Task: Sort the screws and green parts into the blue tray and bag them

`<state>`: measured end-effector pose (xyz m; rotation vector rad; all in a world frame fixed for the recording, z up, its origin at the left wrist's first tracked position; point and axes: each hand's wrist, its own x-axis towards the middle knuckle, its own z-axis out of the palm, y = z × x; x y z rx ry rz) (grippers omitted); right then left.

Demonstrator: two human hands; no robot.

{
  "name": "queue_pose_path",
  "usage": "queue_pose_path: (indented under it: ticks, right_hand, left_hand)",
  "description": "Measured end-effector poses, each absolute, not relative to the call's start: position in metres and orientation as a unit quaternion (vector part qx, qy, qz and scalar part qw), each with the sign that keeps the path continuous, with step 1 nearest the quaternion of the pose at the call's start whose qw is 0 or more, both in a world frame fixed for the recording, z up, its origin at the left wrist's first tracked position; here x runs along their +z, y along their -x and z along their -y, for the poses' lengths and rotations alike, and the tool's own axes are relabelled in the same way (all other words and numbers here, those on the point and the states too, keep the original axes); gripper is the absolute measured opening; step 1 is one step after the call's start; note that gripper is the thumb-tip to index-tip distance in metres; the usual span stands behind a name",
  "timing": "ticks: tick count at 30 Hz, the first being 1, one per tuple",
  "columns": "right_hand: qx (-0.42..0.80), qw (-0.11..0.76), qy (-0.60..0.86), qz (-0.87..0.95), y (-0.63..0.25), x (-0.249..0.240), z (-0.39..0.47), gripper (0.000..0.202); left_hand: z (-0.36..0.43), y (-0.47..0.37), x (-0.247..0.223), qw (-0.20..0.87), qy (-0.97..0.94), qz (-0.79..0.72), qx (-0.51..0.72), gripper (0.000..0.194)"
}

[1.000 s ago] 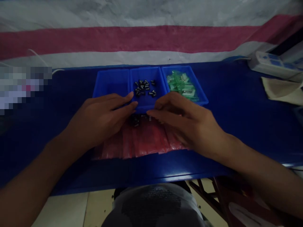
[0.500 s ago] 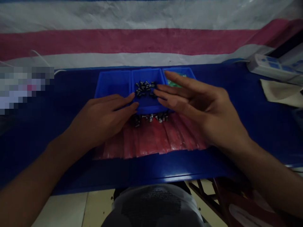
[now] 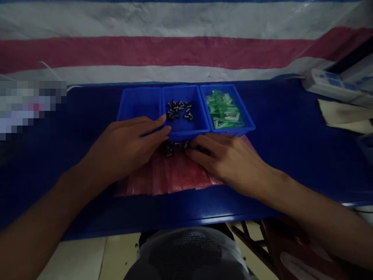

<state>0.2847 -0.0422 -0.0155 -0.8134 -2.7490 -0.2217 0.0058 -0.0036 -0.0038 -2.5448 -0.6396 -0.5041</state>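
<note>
My left hand (image 3: 132, 142) rests at the front left corner of the middle blue bin (image 3: 186, 134), fingers stretched out and slightly apart, holding nothing that I can see; its thumb is hidden. Black screws (image 3: 176, 107) lie in that bin. In front of the bins my right hand (image 3: 224, 155) bends down over red plastic bags (image 3: 180, 173), its fingers closed at a loose screw (image 3: 186, 145); the fingertips partly cover it. Several more dark screws (image 3: 167, 149) lie on the bags by my left fingertips.
The right blue bin (image 3: 246, 126) holds green and white plastic packets (image 3: 223, 111). A left blue bin (image 3: 141, 99) stands beside the middle one. At the right of the blue table (image 3: 291, 136) are a white power strip (image 3: 329, 85) and a beige cloth-like piece (image 3: 344, 116).
My right hand has come down and nearer from above the middle and right bins to the screws on the red bags, its fingers closing. My left hand has stayed in place.
</note>
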Motion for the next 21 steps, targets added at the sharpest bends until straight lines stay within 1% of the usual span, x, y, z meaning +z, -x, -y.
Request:
queue_pose_path:
  ticks: [2, 4, 6, 8, 11, 13, 15, 17, 21]
  right_hand:
    - [-0.09, 0.163, 0.279, 0.942, -0.284, -0.015, 0.043, 0.021]
    - [-0.075, 0.22, 0.288, 0.929, -0.283, -0.013, 0.044, 0.023]
    - [-0.007, 0.3, 0.299, 0.906, -0.281, -0.01, 0.045, 0.022]
    - [0.089, 0.373, 0.313, 0.869, -0.279, -0.006, 0.047, 0.017]
    - [0.204, 0.435, 0.342, 0.808, -0.277, -0.002, 0.047, 0.007]
    - [0.262, 0.454, 0.348, 0.777, -0.277, 0.0, 0.046, 0.011]
    - [0.317, 0.455, 0.34, 0.759, -0.277, 0.001, 0.046, 0.016]
    - [0.376, 0.446, 0.33, 0.742, -0.276, 0.002, 0.046, 0.014]
    - [0.522, 0.386, 0.325, 0.688, -0.276, 0.001, 0.046, 0.003]
  left_hand:
    - [0.004, -0.006, -0.003, 0.232, 0.926, 0.233, -0.186, 0.032]
    - [0.005, -0.005, -0.002, 0.226, 0.927, 0.233, -0.187, 0.032]
    - [0.006, -0.005, -0.001, 0.219, 0.929, 0.232, -0.187, 0.032]
    - [0.006, -0.005, -0.002, 0.215, 0.931, 0.229, -0.186, 0.033]
    - [0.005, -0.005, -0.003, 0.225, 0.929, 0.232, -0.182, 0.033]
    - [0.004, -0.005, -0.003, 0.23, 0.928, 0.233, -0.179, 0.033]
    - [0.003, -0.004, -0.003, 0.223, 0.93, 0.233, -0.174, 0.033]
    - [0.003, -0.003, -0.002, 0.214, 0.933, 0.23, -0.177, 0.032]
    - [0.003, -0.005, 0.0, 0.219, 0.933, 0.214, -0.189, 0.031]
